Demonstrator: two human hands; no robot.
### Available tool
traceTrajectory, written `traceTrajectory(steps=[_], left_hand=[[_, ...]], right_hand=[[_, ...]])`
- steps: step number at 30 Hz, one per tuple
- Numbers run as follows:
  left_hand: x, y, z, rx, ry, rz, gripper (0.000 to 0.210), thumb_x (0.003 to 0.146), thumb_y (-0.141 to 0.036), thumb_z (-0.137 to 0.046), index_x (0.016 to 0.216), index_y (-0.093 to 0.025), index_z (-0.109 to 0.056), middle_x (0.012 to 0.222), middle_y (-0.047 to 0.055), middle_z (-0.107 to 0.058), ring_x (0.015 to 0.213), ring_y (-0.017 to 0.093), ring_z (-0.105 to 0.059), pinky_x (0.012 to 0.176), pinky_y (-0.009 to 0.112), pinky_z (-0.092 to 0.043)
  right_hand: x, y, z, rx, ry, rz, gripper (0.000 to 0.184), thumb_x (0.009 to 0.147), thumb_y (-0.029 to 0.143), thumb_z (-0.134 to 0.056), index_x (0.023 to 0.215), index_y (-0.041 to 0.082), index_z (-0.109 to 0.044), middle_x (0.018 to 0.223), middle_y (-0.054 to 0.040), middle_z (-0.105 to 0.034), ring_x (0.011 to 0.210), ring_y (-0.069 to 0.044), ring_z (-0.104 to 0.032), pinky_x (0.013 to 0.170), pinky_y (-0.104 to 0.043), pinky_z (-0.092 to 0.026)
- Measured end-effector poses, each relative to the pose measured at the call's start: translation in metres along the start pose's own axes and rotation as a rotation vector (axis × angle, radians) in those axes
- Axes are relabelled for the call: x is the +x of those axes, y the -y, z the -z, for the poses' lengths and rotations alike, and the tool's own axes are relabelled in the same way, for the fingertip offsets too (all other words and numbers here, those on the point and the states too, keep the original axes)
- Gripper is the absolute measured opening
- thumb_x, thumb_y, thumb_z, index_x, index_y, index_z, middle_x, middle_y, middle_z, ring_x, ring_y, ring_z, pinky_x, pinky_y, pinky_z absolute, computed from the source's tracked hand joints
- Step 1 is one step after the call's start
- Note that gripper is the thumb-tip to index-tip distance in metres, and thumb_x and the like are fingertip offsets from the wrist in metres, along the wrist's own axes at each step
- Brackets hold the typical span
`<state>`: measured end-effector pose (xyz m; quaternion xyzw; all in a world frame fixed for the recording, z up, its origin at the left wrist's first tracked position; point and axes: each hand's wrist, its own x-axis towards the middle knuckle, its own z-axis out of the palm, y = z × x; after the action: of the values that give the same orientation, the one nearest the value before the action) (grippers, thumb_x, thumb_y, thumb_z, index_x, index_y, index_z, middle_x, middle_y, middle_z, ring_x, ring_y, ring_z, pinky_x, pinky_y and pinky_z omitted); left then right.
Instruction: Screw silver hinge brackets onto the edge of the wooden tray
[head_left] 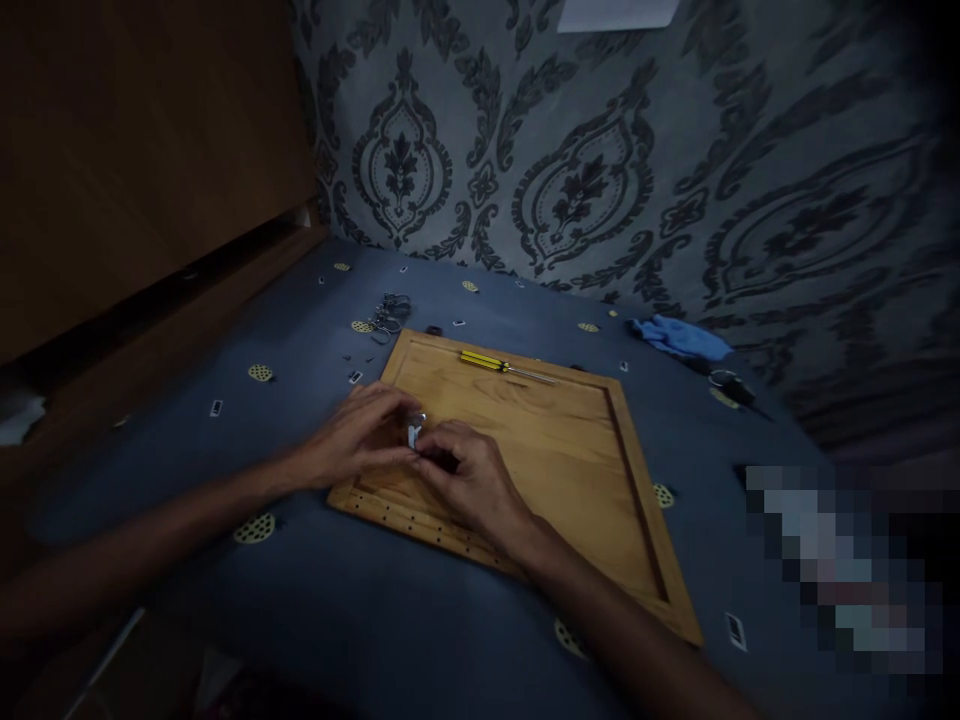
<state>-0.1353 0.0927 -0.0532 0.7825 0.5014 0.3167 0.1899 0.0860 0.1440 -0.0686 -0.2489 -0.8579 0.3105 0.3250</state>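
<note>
My left hand (364, 432) is over the left part of a framed wooden board (555, 490), thumb and index finger closed around a small shiny metal piece (414, 432). Its exact kind is too small and dim to make out. From the right, my right hand (472, 470) meets it, fingertips pinched at the piece's lower end. The board lies flat, with a row of small dark holes along its near edge. A screwdriver (484, 361) with a yellow and black handle rests on the board's far side.
Several metal hooks (390, 315) and tiny screws (358, 359) lie beyond the board's far left corner on the blue patterned cloth (300, 590). A blue cloth (681, 338) sits back right by the patterned wall. Wooden furniture (150, 160) stands at left.
</note>
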Motion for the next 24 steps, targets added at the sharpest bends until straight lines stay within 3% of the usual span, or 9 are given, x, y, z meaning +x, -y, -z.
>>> traceTrajectory(steps=[4,7,11,13,15,17,19,24], left_hand=[[-0.001,0.001,-0.003,-0.001,-0.030,0.004,0.039,0.095,-0.045,-0.077,0.126,-0.023,-0.065,0.121,0.006,-0.074,0.115,0.027,-0.067,0.102,0.042,-0.050],[-0.003,0.004,-0.009,0.003,-0.101,0.015,0.037,0.092,-0.037,-0.079,0.124,-0.025,-0.067,0.117,0.004,-0.075,0.113,0.028,-0.067,0.103,0.043,-0.048],[-0.006,0.008,-0.018,-0.008,-0.142,0.019,0.038,0.089,-0.034,-0.079,0.124,-0.026,-0.066,0.115,0.004,-0.075,0.112,0.028,-0.068,0.106,0.045,-0.047],[-0.007,0.010,-0.022,-0.032,-0.148,0.027,0.040,0.089,-0.033,-0.078,0.126,-0.026,-0.065,0.117,0.005,-0.074,0.112,0.027,-0.069,0.103,0.043,-0.050],[-0.008,0.011,-0.024,-0.062,-0.154,0.038,0.040,0.090,-0.032,-0.077,0.127,-0.026,-0.064,0.119,0.006,-0.073,0.114,0.026,-0.069,0.102,0.040,-0.052],[-0.008,0.012,-0.025,-0.089,-0.156,0.052,0.041,0.091,-0.032,-0.076,0.128,-0.025,-0.063,0.121,0.006,-0.072,0.116,0.025,-0.069,0.103,0.039,-0.054],[-0.008,0.011,-0.024,-0.110,-0.150,0.066,0.041,0.091,-0.033,-0.076,0.128,-0.025,-0.063,0.121,0.007,-0.071,0.115,0.025,-0.069,0.102,0.038,-0.055],[-0.007,0.008,-0.020,-0.143,-0.131,0.089,0.042,0.090,-0.033,-0.077,0.129,-0.024,-0.063,0.121,0.007,-0.074,0.114,0.025,-0.072,0.102,0.037,-0.058]], right_hand=[[-0.004,0.003,0.007,-0.098,0.022,0.020,0.011,0.091,0.012,-0.074,0.089,0.023,-0.075,0.084,-0.0014,-0.076,0.076,-0.017,-0.070,0.072,-0.028,-0.055],[-0.019,0.007,0.029,-0.216,-0.004,0.020,0.012,0.096,0.015,-0.067,0.099,0.023,-0.076,0.094,-0.0057,-0.079,0.091,-0.022,-0.073,0.084,-0.035,-0.058],[-0.065,-0.001,0.075,-0.437,-0.120,-0.056,0.022,0.104,0.027,-0.058,0.116,0.020,-0.075,0.124,-0.0194,-0.076,0.116,-0.037,-0.070,0.100,-0.058,-0.056],[-0.095,-0.015,0.096,-0.753,-0.244,-0.160,0.032,0.106,0.039,-0.053,0.120,0.020,-0.075,0.137,-0.0234,-0.070,0.120,-0.043,-0.069,0.096,-0.065,-0.059],[-0.124,-0.033,0.110,-0.906,-0.299,-0.267,0.045,0.106,0.050,-0.049,0.127,0.019,-0.074,0.144,-0.0268,-0.065,0.121,-0.047,-0.069,0.090,-0.068,-0.061],[-0.148,-0.049,0.117,-0.884,-0.341,-0.334,0.052,0.106,0.057,-0.046,0.129,0.018,-0.073,0.143,-0.0267,-0.065,0.125,-0.045,-0.070,0.095,-0.065,-0.063],[-0.163,-0.061,0.117,-0.756,-0.306,-0.368,0.053,0.108,0.058,-0.043,0.133,0.022,-0.072,0.143,-0.0218,-0.068,0.127,-0.038,-0.072,0.099,-0.057,-0.065],[-0.166,-0.070,0.111,-0.572,-0.371,-0.402,0.051,0.105,0.061,-0.048,0.124,0.025,-0.077,0.151,-0.0174,-0.065,0.137,-0.036,-0.068,0.108,-0.054,-0.063]])
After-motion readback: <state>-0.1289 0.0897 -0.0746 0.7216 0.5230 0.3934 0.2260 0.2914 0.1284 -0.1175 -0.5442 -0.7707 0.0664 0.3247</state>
